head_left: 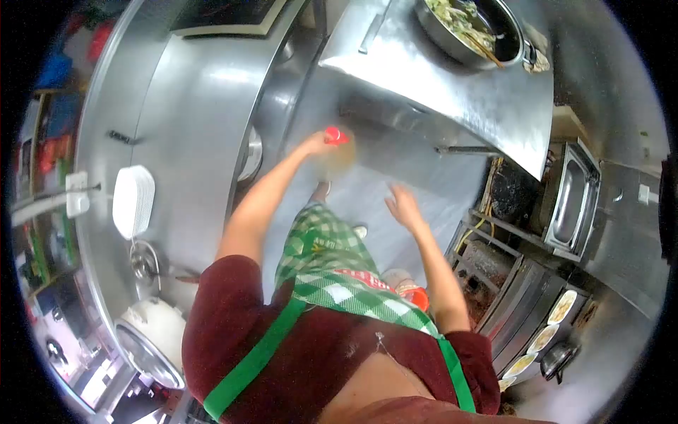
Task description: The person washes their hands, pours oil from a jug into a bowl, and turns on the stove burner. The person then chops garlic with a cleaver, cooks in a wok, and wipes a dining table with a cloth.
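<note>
My left hand (319, 143) is closed around a red-topped container (335, 135), held out over the grey floor. Its body looks tan and see-through, but motion blurs it, so I cannot tell its exact kind. Lower and to the right, my right hand (404, 206) hangs in the air with the fingers apart and nothing in them. A green checked apron (321, 244) covers my front between the two arms.
A steel table (438, 92) ahead carries a large pot (470, 60) of pale food with chopsticks. Stacked white trays (134, 201) and a rice cooker (159, 328) stand on the left counter (191, 120). At right are a steel basin (572, 205) and several food dishes (542, 338).
</note>
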Action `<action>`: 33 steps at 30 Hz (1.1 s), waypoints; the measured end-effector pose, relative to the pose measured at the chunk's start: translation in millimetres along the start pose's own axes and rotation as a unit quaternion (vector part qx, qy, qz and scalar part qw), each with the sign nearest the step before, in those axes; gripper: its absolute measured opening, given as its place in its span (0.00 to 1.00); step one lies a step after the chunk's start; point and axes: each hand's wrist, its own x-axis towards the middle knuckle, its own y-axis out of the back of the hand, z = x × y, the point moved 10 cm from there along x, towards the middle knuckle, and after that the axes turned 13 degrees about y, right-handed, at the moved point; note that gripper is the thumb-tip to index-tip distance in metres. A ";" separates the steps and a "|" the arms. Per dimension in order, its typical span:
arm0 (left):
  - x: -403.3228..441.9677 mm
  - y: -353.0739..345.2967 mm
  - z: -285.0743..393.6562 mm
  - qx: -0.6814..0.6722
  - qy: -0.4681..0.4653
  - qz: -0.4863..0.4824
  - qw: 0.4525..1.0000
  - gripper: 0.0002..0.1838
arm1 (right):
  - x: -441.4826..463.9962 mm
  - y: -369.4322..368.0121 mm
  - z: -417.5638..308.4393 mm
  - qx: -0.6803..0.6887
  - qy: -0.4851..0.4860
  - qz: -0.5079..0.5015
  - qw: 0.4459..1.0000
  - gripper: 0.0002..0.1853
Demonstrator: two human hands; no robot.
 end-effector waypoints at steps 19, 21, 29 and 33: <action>399.2 106.5 -149.5 -0.040 0.151 0.159 0.975 0.26 | -177.8 -140.5 56.0 0.220 -0.420 -0.149 0.867 0.16; 428.5 111.5 -160.3 -0.085 0.144 0.178 0.970 0.24 | -162.8 -120.0 57.5 0.215 -0.454 -0.091 0.860 0.15; 367.3 50.5 -122.0 0.229 0.031 0.116 0.966 0.17 | -209.6 -111.0 54.1 0.163 -0.513 -0.054 0.841 0.14; 254.7 -42.6 -115.3 0.266 -0.016 0.023 0.964 0.16 | -223.4 -109.0 21.8 0.188 -0.540 0.023 0.820 0.14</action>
